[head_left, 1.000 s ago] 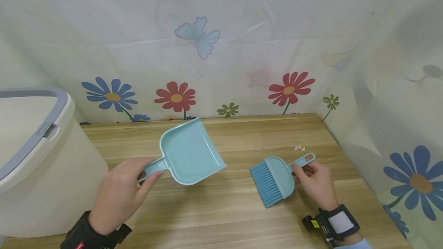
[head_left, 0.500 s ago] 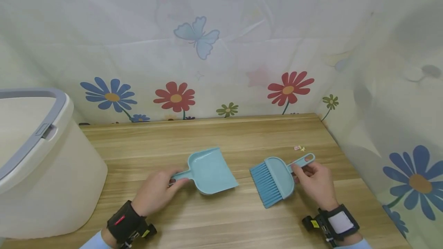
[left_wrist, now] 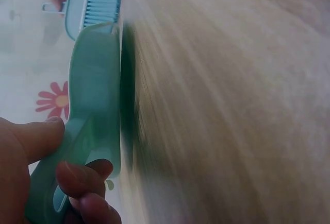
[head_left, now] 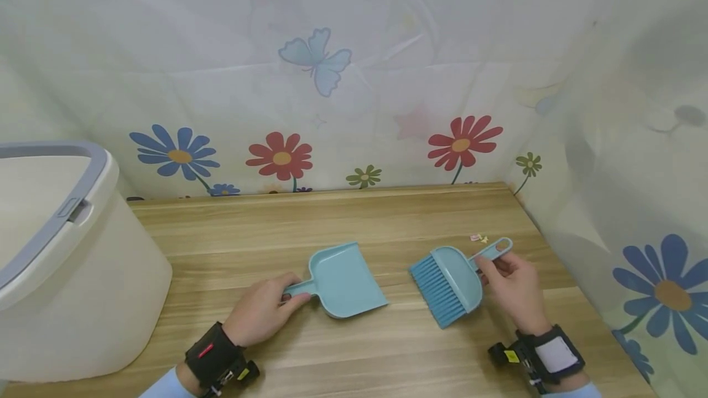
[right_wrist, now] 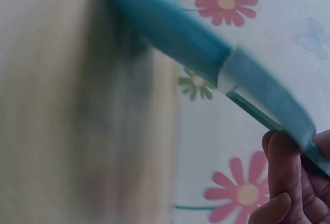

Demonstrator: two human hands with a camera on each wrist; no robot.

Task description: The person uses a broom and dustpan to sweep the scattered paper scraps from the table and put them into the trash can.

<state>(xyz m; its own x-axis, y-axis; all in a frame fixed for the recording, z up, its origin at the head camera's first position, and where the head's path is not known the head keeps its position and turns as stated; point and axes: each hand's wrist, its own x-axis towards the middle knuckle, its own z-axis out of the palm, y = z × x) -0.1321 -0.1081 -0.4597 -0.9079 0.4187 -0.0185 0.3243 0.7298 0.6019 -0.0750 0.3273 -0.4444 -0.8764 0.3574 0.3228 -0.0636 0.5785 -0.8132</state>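
My left hand (head_left: 262,312) grips the handle of a light-blue dustpan (head_left: 345,281) whose open edge faces right. In the left wrist view the dustpan (left_wrist: 95,80) stands slightly off the table, with its shadow beneath. On the right, my right hand (head_left: 517,287) pinches the handle of a matching light-blue hand brush (head_left: 456,278), bristles pointing left towards the dustpan. In the right wrist view the brush (right_wrist: 268,90) is tilted, its bristles angled down to the table; blur hides whether they touch. Small pink and yellow scraps (head_left: 479,238) lie just behind the brush handle.
A large white bin (head_left: 83,275) with a grey rim stands at the left of the wooden table (head_left: 249,220). A flower-printed curtain (head_left: 387,91) closes off the back and right sides.
My left hand has lowered the dustpan towards the table and shifted it right, nearer the brush. Just now my right hand has moved the brush slightly to the right.
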